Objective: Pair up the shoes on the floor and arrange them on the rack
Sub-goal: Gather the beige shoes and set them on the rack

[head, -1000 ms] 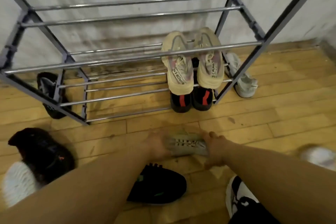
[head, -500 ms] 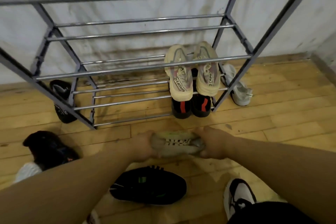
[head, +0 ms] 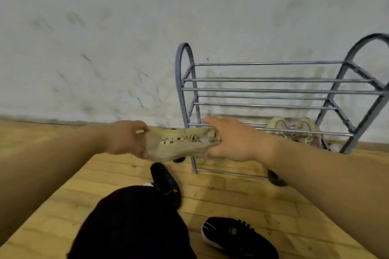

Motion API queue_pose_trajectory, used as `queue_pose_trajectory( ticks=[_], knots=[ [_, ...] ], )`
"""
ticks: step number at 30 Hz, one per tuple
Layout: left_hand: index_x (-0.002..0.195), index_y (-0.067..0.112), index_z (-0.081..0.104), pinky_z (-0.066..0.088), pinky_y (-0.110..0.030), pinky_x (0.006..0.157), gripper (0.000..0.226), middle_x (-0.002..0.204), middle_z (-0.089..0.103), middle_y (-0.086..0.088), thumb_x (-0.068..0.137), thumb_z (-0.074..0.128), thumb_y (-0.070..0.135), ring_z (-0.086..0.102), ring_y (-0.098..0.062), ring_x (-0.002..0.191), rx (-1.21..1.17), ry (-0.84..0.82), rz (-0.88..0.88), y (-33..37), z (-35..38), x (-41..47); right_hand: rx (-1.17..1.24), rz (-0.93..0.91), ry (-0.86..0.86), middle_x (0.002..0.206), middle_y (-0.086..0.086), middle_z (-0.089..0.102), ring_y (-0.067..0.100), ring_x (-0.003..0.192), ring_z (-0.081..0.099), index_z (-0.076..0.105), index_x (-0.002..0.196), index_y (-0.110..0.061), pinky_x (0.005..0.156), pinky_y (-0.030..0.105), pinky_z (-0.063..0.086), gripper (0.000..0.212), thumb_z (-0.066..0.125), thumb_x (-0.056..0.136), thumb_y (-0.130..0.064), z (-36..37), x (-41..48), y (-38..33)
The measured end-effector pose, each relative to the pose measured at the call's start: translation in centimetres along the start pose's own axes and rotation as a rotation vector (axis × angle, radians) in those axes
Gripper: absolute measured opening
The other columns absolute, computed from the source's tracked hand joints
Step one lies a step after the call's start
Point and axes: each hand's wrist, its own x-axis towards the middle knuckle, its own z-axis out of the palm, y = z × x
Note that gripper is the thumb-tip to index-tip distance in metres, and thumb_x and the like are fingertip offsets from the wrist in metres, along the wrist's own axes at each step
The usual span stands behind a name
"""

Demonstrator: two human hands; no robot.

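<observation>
You have the tan shoe [head: 181, 143] off the floor [head: 231, 195], held crosswise between both hands in front of the left end of the rack [head: 273, 90]. Your left hand [head: 128, 140] grips what looks like the toe end, its fingers [head: 141, 153] curled under the sole and the thumb over the top. Your right hand [head: 229, 143] closes round the other end, near the opening, though blur hides the exact grip.

The upper looks like knit fabric with loose laces, so expect it to be light and soft and to fold if you squeeze the middle. The sole is likely the stiffer part, so take your hold there or at the heel collar, and one hand should be enough to carry it.

A matching tan pair [head: 294, 130] sits on a low shelf at the right of the rack, across the bars. Those bars have gaps, so judge the placing carefully: lay this shoe across two bars, or a soft toe could sag between them.

Two black shoes lie on the floor: one [head: 166, 181] just beyond your knee [head: 130, 223], another [head: 237, 235] nearer you on the right. I cannot tell whether they match, and this shoe's partner is not in view.
</observation>
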Motion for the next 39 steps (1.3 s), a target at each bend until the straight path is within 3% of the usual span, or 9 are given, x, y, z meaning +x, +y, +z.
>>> queue_pose_trajectory(
  ticks=[8,13,15,18,21,25,32,36,39],
  knots=[
    [0.140,0.031,0.058,0.057,-0.033,0.081,0.075,0.117,0.063,-0.005,0.076,0.089,0.007,0.069,-0.023,0.099,-0.798,0.442,-0.261,-17.1,7.0,-14.9,-0.172,-0.296,-0.178,0.148,0.001,0.050,0.026,0.126,0.053,0.026,0.159,-0.031,0.098,0.037,0.049,0.096,0.074,0.080,-0.055,0.5,5.1,-19.8],
    [0.136,0.029,0.059,0.059,-0.042,0.088,0.071,0.125,0.062,-0.010,0.079,0.081,-0.007,0.067,-0.031,0.106,-1.267,0.404,-0.495,-22.8,19.2,-19.3,-0.403,-0.358,-0.542,0.136,0.003,0.059,0.028,0.117,0.061,0.037,0.152,-0.022,0.097,0.046,0.054,0.082,0.070,0.085,-0.056,9.6,5.7,-27.7],
    [0.139,0.026,0.058,0.058,-0.051,0.095,0.078,0.126,0.064,-0.016,0.073,0.086,-0.005,0.067,-0.033,0.103,-1.381,0.379,-0.571,-24.2,24.5,-19.9,-0.405,-0.375,-0.658,0.119,0.005,0.065,0.024,0.099,0.065,0.037,0.150,-0.017,0.080,0.039,0.058,0.076,0.068,0.087,-0.047,14.5,4.5,-28.0],
    [0.141,0.029,0.058,0.058,-0.052,0.094,0.085,0.128,0.066,-0.010,0.066,0.094,0.013,0.068,-0.032,0.110,-1.489,0.319,-0.688,-24.6,31.2,-20.3,-0.429,-0.313,-0.782,0.097,0.007,0.060,0.018,0.068,0.051,0.045,0.137,-0.010,0.052,0.033,0.042,0.060,0.067,0.088,-0.038,20.7,1.8,-26.9],
    [0.146,0.030,0.052,0.052,-0.048,0.100,0.074,0.125,0.069,-0.008,0.081,0.087,0.019,0.066,-0.029,0.113,-1.671,0.231,-0.791,-23.7,36.0,-19.5,-0.476,-0.255,-0.797,0.118,0.010,0.055,0.026,0.091,0.058,0.036,0.144,-0.016,0.078,0.039,0.055,0.067,0.065,0.088,-0.039,23.5,1.3,-25.7],
    [0.161,0.033,0.030,0.046,-0.053,0.109,0.092,0.148,0.051,-0.013,0.086,0.083,0.028,0.052,-0.033,0.131,-1.475,0.188,-0.873,-21.9,41.5,-16.6,-0.476,-0.076,-0.659,0.136,0.018,0.037,0.039,0.116,0.048,0.027,0.152,-0.024,0.096,0.047,0.051,0.073,0.060,0.091,-0.047,23.7,3.3,-22.8],
    [0.160,0.042,-0.004,0.046,-0.055,0.111,0.133,0.156,0.010,-0.009,0.065,0.088,0.059,0.039,-0.045,0.134,-1.086,0.034,-0.900,-18.6,48.1,-11.1,-0.369,0.115,-0.543,0.134,0.018,0.033,0.038,0.107,0.046,0.027,0.147,-0.023,0.078,0.042,0.043,0.062,0.057,0.095,-0.036,26.0,3.8,-20.9],
    [0.151,0.052,-0.017,0.058,-0.052,0.092,0.129,0.154,0.005,-0.006,0.069,0.082,0.046,0.042,-0.041,0.116,-0.897,0.041,-0.962,-17.2,50.5,-9.3,-0.335,0.121,-0.593,0.134,0.016,0.033,0.038,0.114,0.047,0.024,0.150,-0.026,0.082,0.041,0.043,0.068,0.060,0.094,-0.038,26.7,3.8,-20.4],
    [0.149,0.058,-0.018,0.057,-0.051,0.094,0.123,0.156,0.001,-0.005,0.072,0.077,0.043,0.042,-0.041,0.120,-0.896,0.018,-0.954,-17.5,50.3,-9.3,-0.352,0.134,-0.616,0.132,0.016,0.034,0.038,0.114,0.049,0.025,0.149,-0.025,0.082,0.040,0.043,0.067,0.059,0.093,-0.039,26.5,4.3,-20.1]
  ],
)
